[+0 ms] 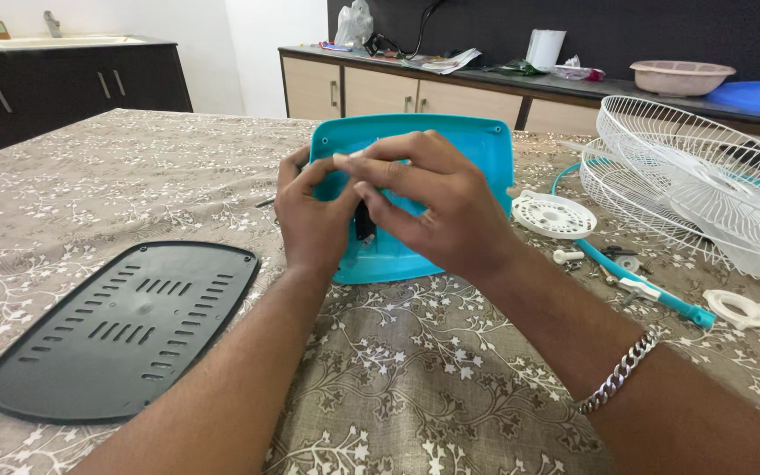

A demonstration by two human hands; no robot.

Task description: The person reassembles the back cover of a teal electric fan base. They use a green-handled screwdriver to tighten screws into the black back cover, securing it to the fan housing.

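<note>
We have both hands on a turquoise plastic fan base (477, 158) that sits near the middle of the table (415, 387), on its floral cloth. The base is a rounded rectangle whose long axis runs left to right across our view; it is tipped up on its near edge, so its hollow underside faces us and its far long edge points up and away towards the counter (450, 77).

Our left hand (310, 220) curls against the left part of the base, fingers bent in front of the hollow. Our right hand (437, 211) lies across the front of it, thumb and forefinger drawn together near the left fingertips. What they pinch, if anything, is too small to tell. A small dark part (364, 224) shows inside the base between the two hands.

To the left a dark grey vented bottom plate (125, 330) lies flat, well apart from the base. To the right lie a white round disc (554, 215), a turquoise tube (644, 286), a white ring (736, 309) and white wire fan guards (705, 176)
</note>
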